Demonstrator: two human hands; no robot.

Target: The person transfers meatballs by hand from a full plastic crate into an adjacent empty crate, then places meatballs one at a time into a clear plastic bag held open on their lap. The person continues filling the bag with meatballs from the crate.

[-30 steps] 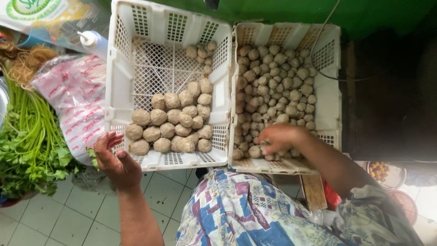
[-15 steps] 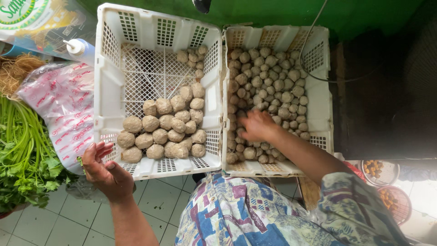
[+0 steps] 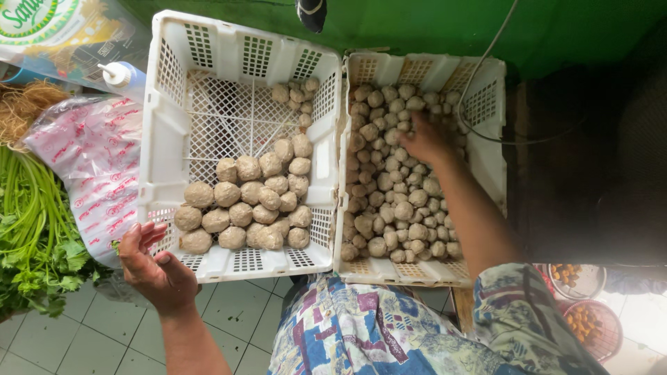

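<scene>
While our left hand (image 3: 156, 267) lies open, holding nothing, by the big white basket (image 3: 158, 139) to steady it, our right hand (image 3: 425, 139) curls over small balls (image 3: 389, 208) in the next basket (image 3: 495, 104), its grip hidden.

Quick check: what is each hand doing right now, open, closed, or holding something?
Left hand: open, empty, at the near corner of the left crate.
Right hand: down among the small meatballs in the right crate; grip cannot be told.
</scene>
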